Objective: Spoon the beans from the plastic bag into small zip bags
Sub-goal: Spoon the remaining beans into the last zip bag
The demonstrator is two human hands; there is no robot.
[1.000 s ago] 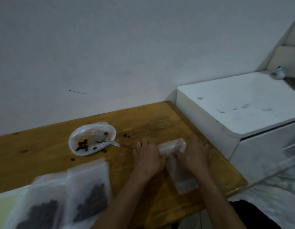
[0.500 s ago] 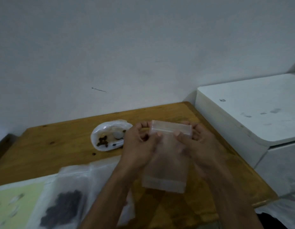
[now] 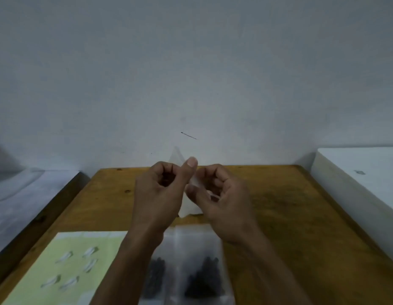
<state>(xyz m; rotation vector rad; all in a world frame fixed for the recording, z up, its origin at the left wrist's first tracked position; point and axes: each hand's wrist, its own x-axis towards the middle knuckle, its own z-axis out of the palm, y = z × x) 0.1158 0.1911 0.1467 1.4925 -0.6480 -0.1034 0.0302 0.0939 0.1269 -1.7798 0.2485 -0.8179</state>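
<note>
My left hand (image 3: 160, 194) and my right hand (image 3: 222, 199) hold one small clear zip bag (image 3: 188, 208) between them above the wooden table (image 3: 279, 205). The bag looks empty; one corner rises above my left thumb and its lower end hangs between my palms. Both hands pinch it near the top. Close to me lie two filled zip bags, the left filled bag (image 3: 157, 276) and the right filled bag (image 3: 204, 276), each with dark beans inside. The plastic bag of beans and the spoon are hidden behind my hands or out of view.
A pale green sheet (image 3: 65, 267) with several small white pieces lies at the table's near left. A white cabinet (image 3: 363, 172) stands against the table's right side. A grey surface (image 3: 26, 194) sits to the left. The wall is right behind the table.
My hands lifted the empty zip bag off the table and raised it in front of me. The view swung left, so the white bag with beans went out of sight behind my hands.
</note>
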